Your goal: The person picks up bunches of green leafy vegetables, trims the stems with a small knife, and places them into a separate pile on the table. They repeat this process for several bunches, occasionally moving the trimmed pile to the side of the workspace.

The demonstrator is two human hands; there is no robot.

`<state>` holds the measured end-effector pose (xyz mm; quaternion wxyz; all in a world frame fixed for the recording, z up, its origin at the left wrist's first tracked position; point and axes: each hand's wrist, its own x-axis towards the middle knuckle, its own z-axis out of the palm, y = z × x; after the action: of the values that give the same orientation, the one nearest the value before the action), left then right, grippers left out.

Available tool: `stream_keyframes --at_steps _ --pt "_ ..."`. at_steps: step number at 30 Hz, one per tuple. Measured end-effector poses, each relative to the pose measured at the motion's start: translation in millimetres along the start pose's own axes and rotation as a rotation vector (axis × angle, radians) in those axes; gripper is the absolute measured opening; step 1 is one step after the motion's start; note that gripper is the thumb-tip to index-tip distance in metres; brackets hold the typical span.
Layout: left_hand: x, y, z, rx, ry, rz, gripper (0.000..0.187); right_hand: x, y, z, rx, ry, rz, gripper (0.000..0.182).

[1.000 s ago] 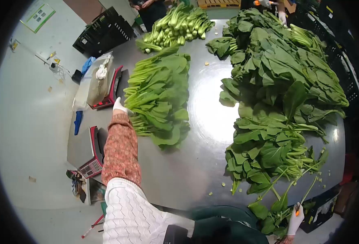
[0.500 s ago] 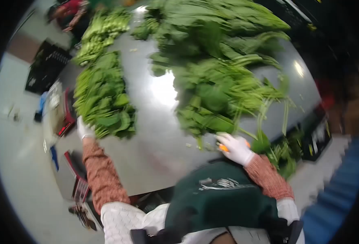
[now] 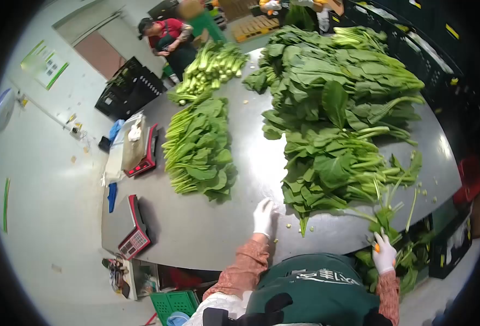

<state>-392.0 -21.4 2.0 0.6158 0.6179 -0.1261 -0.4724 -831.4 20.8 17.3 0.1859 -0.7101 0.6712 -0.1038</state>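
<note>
My left hand (image 3: pixel 263 216), in a white glove, is over the steel table (image 3: pixel 207 228) near its front edge, with its fingers loosely extended and nothing visible in them. My right hand (image 3: pixel 384 254), also gloved, is closed around a small tool with an orange handle (image 3: pixel 377 248); its working end is hidden. Loose leafy trimmings (image 3: pixel 382 219) lie just beyond that hand at the table edge. Between and beyond my hands lies a pile of leafy greens (image 3: pixel 337 168) with pale green stems. To the left is a neat row of bunched greens (image 3: pixel 202 146).
Two red scales (image 3: pixel 134 228) (image 3: pixel 148 155) stand along the left side. Pale-stemmed greens (image 3: pixel 212 68) lie at the far end, near a co-worker (image 3: pixel 169 41). Black crates (image 3: pixel 128 89) stand beyond the left edge. Leaves (image 3: pixel 411 261) fill a container below the right edge.
My left hand has left the row of greens on the left and come across to the table's front middle. My right hand has shifted right to the trimmings. The view has swung left.
</note>
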Motion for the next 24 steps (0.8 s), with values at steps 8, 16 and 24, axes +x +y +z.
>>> stream_keyframes --at_steps 8,16,24 --pt "-23 35 69 0.516 -0.287 0.396 0.076 34 33 -30 0.513 0.381 -0.027 0.027" --pt "12 99 180 1.408 -0.351 1.09 0.124 186 4 2 0.772 0.341 0.049 0.039" --pt "67 61 186 1.401 -0.591 0.587 0.109 183 -4 2 0.385 0.203 -0.008 0.04"
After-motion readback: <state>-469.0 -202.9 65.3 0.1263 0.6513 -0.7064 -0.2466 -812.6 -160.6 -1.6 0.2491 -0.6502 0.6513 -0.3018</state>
